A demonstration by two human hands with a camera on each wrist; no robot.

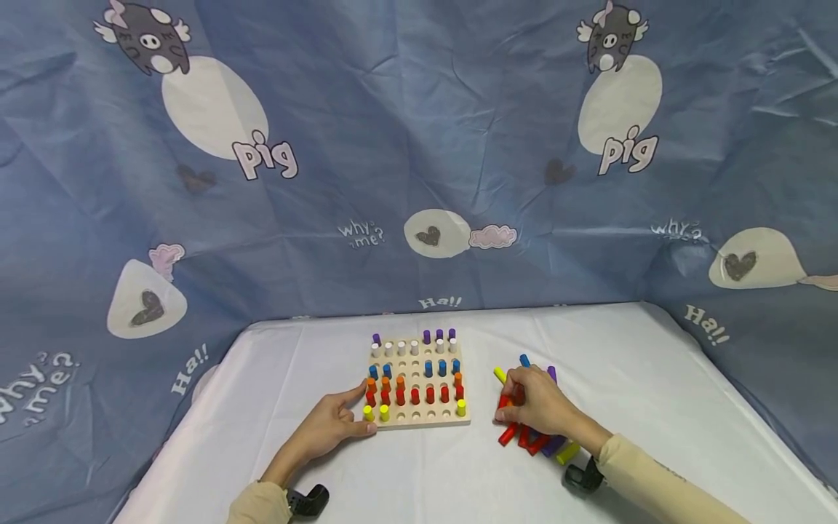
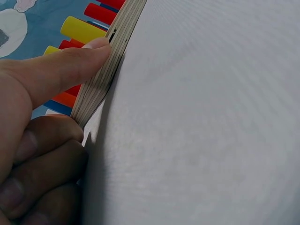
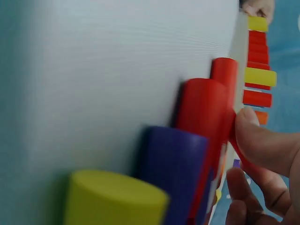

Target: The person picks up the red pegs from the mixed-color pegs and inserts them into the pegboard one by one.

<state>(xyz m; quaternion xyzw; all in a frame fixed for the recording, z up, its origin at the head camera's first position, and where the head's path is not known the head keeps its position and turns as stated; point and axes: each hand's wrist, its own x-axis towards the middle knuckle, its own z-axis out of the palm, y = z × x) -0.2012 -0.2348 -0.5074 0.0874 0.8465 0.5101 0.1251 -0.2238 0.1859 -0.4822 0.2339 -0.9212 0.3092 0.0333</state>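
Observation:
A wooden pegboard [image 1: 422,422] stands on the white table, with upright pegs in rows of purple, white, blue, orange, red and yellow, and some bare holes. My left hand [image 1: 330,426] grips its near left corner, thumb on the front edge beside a yellow peg [image 2: 82,29] and index finger along the left side; the other fingers are curled. To the right of the board, my right hand [image 1: 540,400] is over a pile of loose pegs. Its thumb and fingers pinch a red peg [image 3: 238,146], mostly hidden by the hand in the head view.
Around the right hand lie loose pegs: a yellow peg [image 1: 500,374], a blue peg [image 1: 525,360], a purple peg [image 1: 552,373], a red peg [image 1: 508,434] and others partly covered. A blue printed cloth [image 1: 419,175] hangs behind the white tabletop [image 1: 432,480].

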